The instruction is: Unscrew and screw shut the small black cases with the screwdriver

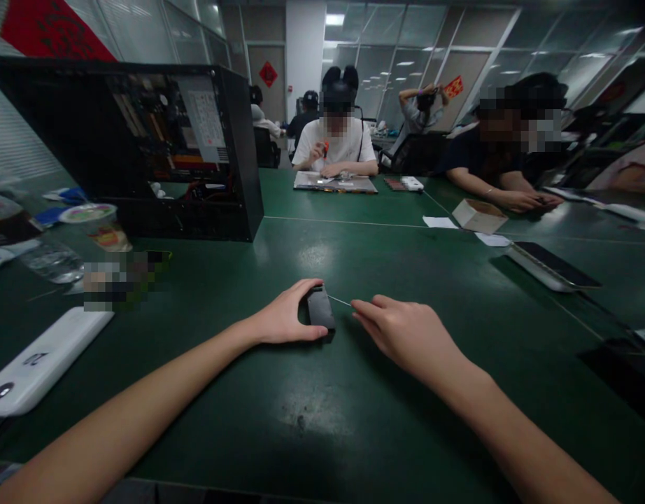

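While the left hand (pixel 285 318) clasps a dark phone (pixel 320 308) on the desk (pixel 322 420), the right hand (pixel 401 329) pinches a thin pin (pixel 339 300) at its edge. Nothing seems opened yet.

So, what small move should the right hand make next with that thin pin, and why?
Probably ease the thin pin slightly left, toward the side edge of the dark device. The right hand pinches the pin with its tip almost at that edge, and the left hand steadies the device on the green table. Whether the tip already touches is unclear.
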A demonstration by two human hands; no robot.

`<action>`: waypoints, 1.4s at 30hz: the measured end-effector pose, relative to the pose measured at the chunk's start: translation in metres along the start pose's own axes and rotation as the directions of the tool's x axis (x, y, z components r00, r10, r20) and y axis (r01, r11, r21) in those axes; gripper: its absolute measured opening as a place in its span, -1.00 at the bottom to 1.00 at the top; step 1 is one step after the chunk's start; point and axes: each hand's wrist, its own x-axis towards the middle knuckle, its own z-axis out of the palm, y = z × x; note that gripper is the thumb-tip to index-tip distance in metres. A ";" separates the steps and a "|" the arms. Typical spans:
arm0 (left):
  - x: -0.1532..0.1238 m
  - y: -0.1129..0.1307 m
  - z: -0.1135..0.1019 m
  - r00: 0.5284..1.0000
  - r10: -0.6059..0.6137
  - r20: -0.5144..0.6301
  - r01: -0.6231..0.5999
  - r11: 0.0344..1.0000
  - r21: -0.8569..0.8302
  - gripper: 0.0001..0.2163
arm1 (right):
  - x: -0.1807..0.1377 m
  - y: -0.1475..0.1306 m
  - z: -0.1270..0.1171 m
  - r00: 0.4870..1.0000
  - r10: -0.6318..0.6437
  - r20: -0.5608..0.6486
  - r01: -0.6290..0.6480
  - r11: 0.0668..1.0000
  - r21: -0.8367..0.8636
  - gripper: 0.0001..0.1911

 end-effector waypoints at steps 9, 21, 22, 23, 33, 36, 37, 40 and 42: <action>0.001 0.001 -0.001 1.000 0.005 -0.021 -0.005 1.000 0.012 -0.22 | -0.003 -0.054 0.017 0.997 0.066 0.048 -0.061 0.993 -0.098 -0.45; 0.000 0.001 0.004 0.997 -0.025 -0.067 0.029 0.998 0.049 -0.14 | 0.004 -0.032 0.041 0.998 0.056 0.035 -0.062 0.977 0.203 -0.49; 0.000 0.000 0.004 0.997 -0.026 -0.069 0.029 0.998 0.049 -0.14 | 0.005 -0.027 0.042 0.998 0.061 0.002 -0.059 0.973 0.225 -0.53; 0.000 0.000 0.005 0.997 -0.026 -0.072 0.030 0.998 0.049 -0.13 | 0.006 -0.022 0.042 0.997 0.071 -0.032 -0.062 0.969 0.240 -0.56; -0.002 -0.006 0.016 0.993 -0.010 -0.115 0.021 0.995 0.099 0.02 | 0.016 0.015 0.050 0.980 0.181 -0.089 -0.157 0.962 0.225 -0.68; -0.003 -0.006 0.018 0.991 0.011 -0.131 0.004 0.994 0.109 0.03 | 0.013 0.009 0.049 0.962 0.091 -0.259 -0.010 0.954 0.298 -0.67; -0.004 -0.005 0.019 0.990 0.019 -0.137 -0.004 0.994 0.113 0.03 | 0.012 0.006 0.049 0.948 0.057 -0.312 0.052 0.942 0.331 -0.66; -0.005 -0.002 0.019 0.987 0.044 -0.155 -0.024 0.992 0.128 -0.03 | 0.009 -0.004 0.048 0.927 -0.006 -0.375 0.175 0.892 0.418 -0.62; -0.005 0.000 0.019 0.984 0.061 -0.166 -0.038 0.990 0.138 -0.09 | 0.007 -0.010 0.048 0.932 -0.038 -0.360 0.210 0.867 0.452 -0.61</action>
